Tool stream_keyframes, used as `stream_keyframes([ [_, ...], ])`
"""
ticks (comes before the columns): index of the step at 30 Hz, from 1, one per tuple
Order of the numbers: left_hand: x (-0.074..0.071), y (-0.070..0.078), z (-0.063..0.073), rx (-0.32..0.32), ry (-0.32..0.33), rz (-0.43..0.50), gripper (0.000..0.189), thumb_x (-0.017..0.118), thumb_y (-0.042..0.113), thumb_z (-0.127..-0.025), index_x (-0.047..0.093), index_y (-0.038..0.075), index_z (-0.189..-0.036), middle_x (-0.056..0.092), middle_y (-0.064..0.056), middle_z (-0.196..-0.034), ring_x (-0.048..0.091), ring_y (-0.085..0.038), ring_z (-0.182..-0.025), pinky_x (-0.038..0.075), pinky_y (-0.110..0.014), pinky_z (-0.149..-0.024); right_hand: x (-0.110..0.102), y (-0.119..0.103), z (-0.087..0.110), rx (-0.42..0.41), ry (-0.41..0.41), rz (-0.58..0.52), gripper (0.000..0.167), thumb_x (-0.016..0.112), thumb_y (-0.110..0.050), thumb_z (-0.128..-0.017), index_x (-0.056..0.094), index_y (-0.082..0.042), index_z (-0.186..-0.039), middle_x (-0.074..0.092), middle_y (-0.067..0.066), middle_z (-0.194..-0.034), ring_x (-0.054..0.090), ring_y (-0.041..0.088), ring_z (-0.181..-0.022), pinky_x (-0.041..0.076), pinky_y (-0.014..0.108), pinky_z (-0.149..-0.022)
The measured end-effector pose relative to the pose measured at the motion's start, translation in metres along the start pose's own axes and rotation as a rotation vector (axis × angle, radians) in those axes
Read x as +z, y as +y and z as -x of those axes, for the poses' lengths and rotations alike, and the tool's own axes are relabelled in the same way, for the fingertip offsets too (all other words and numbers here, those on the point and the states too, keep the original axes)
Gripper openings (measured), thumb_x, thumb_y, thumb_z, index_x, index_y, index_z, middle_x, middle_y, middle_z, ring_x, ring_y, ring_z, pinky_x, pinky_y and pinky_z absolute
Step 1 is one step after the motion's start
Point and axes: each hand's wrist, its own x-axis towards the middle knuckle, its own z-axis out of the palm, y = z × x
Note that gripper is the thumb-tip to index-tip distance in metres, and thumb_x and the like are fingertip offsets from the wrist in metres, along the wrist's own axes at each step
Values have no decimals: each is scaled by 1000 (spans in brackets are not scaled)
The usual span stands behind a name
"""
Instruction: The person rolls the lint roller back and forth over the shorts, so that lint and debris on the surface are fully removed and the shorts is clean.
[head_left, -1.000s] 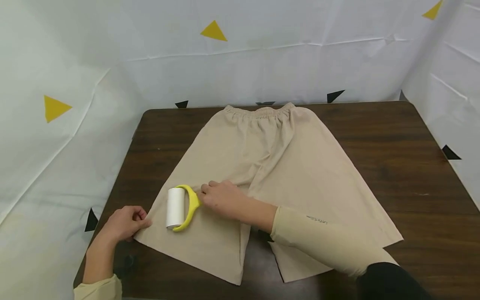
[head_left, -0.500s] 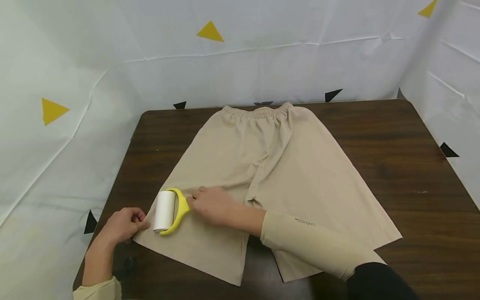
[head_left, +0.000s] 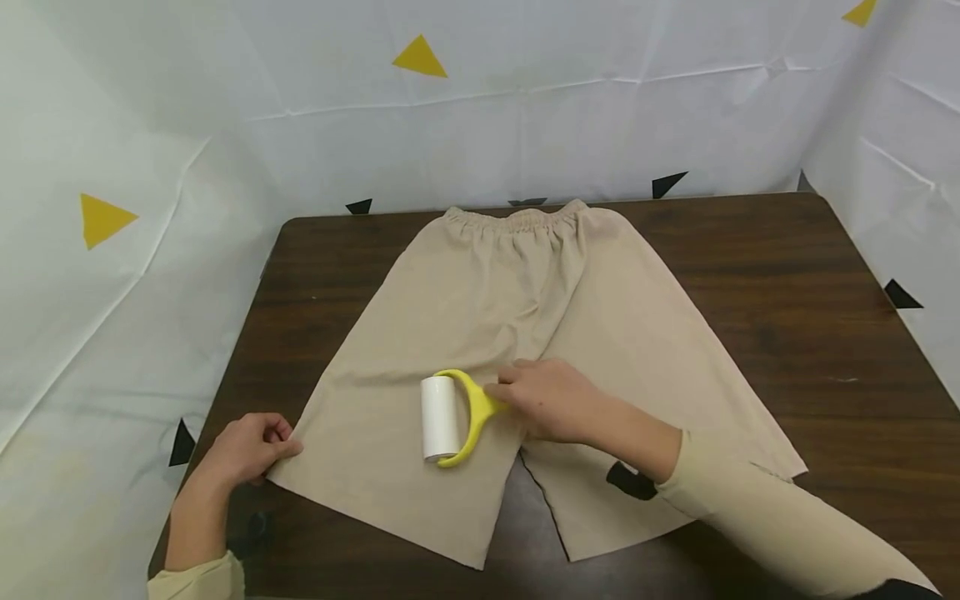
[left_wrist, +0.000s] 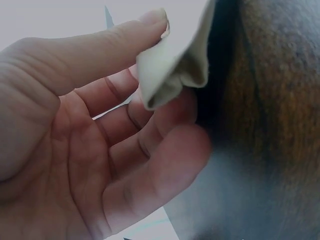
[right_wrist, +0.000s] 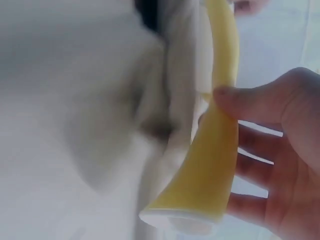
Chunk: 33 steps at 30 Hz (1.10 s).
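Beige shorts point(head_left: 630, 308) with a gathered elastic waistband lie spread out, waistband at the far side. My left hand point(head_left: 251, 450) pinches the outer hem corner of the left-hand leg; in the left wrist view the thumb lies over the folded hem fabric point(left_wrist: 172, 62) and the fingers curl beneath. With my right hand point(head_left: 558, 402) I grip the yellow handle of a lint roller point(head_left: 441, 419), its white roll over the inner part of that same leg. The right wrist view shows thumb and fingers around the yellow handle point(right_wrist: 205, 165).
The shorts lie on a dark brown wooden table point(head_left: 787, 275). White sheeting point(head_left: 525, 142) with yellow and black triangles stands behind and at both sides. A fold point(head_left: 390, 375) runs across the left-hand leg.
The lint roller first moved left, close to my left hand, then back right toward the inner seam. My left hand keeps its pinch on the hem corner.
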Motion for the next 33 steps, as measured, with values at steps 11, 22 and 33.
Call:
stream_keyframes([
  [11,-1,2,-4,-3,4,5,23,76,23,-86,62,5,-88,54,-6,-74,55,-19,-63,52,-35,-50,-18,41,104,172,22,-66,39,82,-7,-76,73,-20,-111,60,-9,-90,54,7,-75,46,26,-58],
  [22,1,-3,0,-10,8,7,23,76,24,-86,62,6,-88,54,-5,-74,55,-19,-63,52,-35,-50,-35,79,188,353,-43,-98,44,84,-6,-73,74,-21,-113,62,-16,-98,55,2,-81,48,27,-61],
  [33,2,-3,1,9,16,17,22,77,22,-85,62,6,-87,54,-5,-73,55,-19,-62,52,-35,-49,-42,109,254,569,-143,-113,41,82,-5,-75,73,-12,-114,67,-2,-105,63,21,-91,53,40,-67],
])
